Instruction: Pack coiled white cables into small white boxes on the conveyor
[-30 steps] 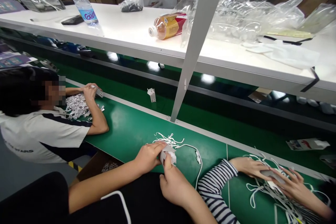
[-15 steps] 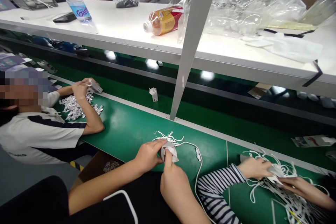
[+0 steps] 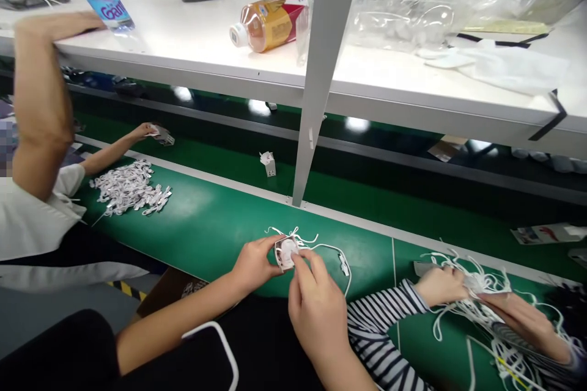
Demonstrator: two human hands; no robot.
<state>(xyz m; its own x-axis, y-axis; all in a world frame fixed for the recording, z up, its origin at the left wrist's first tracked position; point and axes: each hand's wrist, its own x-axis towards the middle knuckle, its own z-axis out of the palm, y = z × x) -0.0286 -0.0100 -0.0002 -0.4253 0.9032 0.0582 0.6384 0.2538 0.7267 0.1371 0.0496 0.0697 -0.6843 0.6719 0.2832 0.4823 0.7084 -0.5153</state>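
My left hand (image 3: 257, 263) grips a small open white box (image 3: 285, 253) by its side, above the green bench (image 3: 197, 208). White material shows inside the box's opening. My right hand (image 3: 316, 299) is at the right edge of the box, its thumb and index finger pressed together at the white material. Just behind the box lie several thin white cords (image 3: 305, 237). One longer cord runs to the right and ends near a small bundled piece (image 3: 343, 263).
A person at the left has a pile of white cords (image 3: 131, 186). At the right, striped sleeves (image 3: 385, 317) and hands work over tangled cords (image 3: 504, 342). A grey post (image 3: 316, 91) rises ahead beside a shelf (image 3: 174, 43) with bottles. Another small box (image 3: 268, 164) stands beyond the bench.
My right finger has come out of the box opening to its right edge. The person at the left has raised one arm to the shelf and extended the other with a box.
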